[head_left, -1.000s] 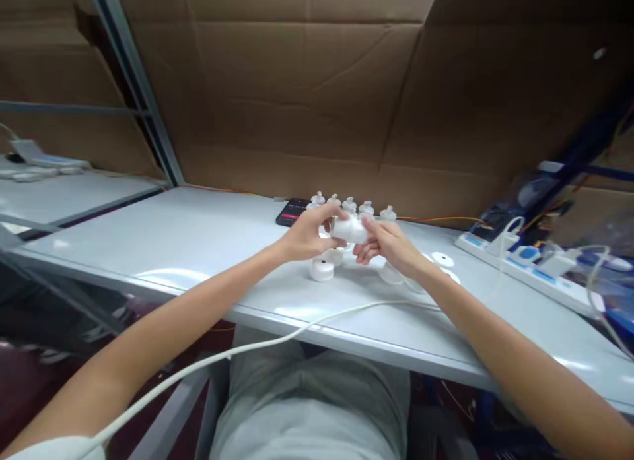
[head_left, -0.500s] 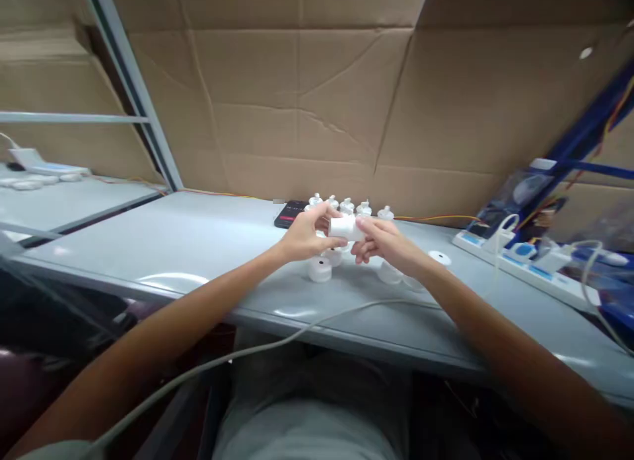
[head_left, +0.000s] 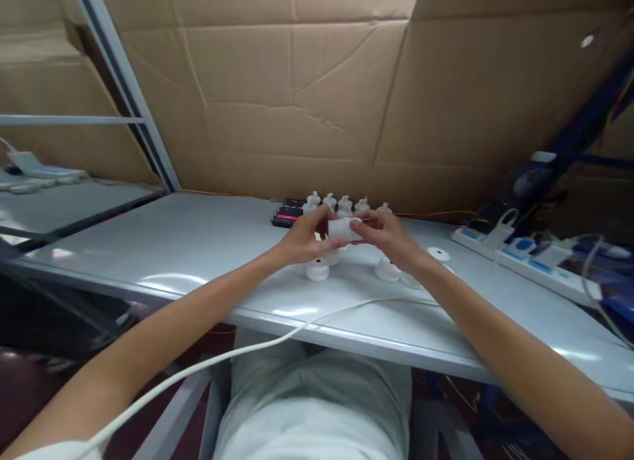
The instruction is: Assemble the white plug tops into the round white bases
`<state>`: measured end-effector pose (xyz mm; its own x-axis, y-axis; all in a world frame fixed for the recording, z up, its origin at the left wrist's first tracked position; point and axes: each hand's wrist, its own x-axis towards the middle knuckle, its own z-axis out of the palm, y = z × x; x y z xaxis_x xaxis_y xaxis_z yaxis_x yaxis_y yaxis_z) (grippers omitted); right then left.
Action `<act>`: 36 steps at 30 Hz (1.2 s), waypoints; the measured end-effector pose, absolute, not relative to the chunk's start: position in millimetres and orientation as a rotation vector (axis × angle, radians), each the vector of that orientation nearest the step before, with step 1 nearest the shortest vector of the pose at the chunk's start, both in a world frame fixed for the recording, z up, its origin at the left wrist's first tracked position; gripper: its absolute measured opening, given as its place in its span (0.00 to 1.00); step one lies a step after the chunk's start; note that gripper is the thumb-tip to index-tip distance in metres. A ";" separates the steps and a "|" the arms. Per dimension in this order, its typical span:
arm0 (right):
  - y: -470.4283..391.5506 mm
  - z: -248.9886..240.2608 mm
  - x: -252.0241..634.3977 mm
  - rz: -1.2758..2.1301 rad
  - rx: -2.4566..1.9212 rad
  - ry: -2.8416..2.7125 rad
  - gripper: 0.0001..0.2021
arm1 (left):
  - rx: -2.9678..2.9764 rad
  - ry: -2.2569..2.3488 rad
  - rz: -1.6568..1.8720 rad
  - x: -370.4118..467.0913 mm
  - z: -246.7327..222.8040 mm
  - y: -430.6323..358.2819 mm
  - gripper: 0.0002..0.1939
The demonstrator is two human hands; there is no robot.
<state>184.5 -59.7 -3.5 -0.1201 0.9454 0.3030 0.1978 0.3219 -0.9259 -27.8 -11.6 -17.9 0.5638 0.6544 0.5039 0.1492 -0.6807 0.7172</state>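
Above the grey table, a white cylindrical part (head_left: pixel 343 228) is held between both hands. My left hand (head_left: pixel 310 237) grips its left end with thumb and fingers. At its right end, my right hand (head_left: pixel 380 234) has its thumb and fingers closed on it. Behind the hands stands a row of white pieces with small tips (head_left: pixel 345 204). A round white piece with a dark centre hole (head_left: pixel 317 269) sits below my left hand. More white round pieces (head_left: pixel 387 270) lie under my right wrist, and a flat white disc (head_left: pixel 438 254) is to its right.
A dark phone (head_left: pixel 286 216) lies behind my left hand on the grey table (head_left: pixel 198 239). A white power strip (head_left: pixel 525 265) with plugs runs along the right side. One pale cable (head_left: pixel 277 341) crosses the table's front edge. Cardboard (head_left: pixel 297 97) stands behind.
My right hand's fingers have shifted up and around the right end of the white part, with its thumb now on the near side. The camera view has shifted slightly.
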 end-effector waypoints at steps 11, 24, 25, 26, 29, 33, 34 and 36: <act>15.4 18.8 314.5 -0.205 -1.818 -1.606 0.15 | 2.478 0.790 1.058 -33.3 -19.1 -0.2 0.13; 46.1 0.8 344.9 -0.192 -1.942 -1.940 0.25 | 2.589 0.740 0.993 -30.4 -23.1 -1.1 0.09; 47.1 1.7 338.1 -0.196 -1.886 -1.999 0.26 | 2.591 0.742 0.989 -30.1 -23.6 -0.9 0.09; 47.9 2.5 331.0 -0.189 -1.846 -2.058 0.26 | 2.594 0.746 0.987 -30.0 -24.3 -0.4 0.09; 48.3 5.0 311.5 -0.141 -1.861 -2.160 0.25 | 2.608 0.747 0.981 -31.0 -26.4 1.6 0.09; 34.7 10.0 292.5 -0.149 -1.977 -2.160 0.13 | 2.614 0.771 0.962 -33.3 -28.4 4.4 0.11; 27.8 11.1 287.2 -0.161 -1.984 -2.173 0.11 | 2.611 0.783 0.963 -33.3 -28.5 5.0 0.11; 11.1 12.2 274.3 -0.171 -1.927 -2.243 0.09 | 2.601 0.808 0.949 -31.5 -28.1 6.5 0.11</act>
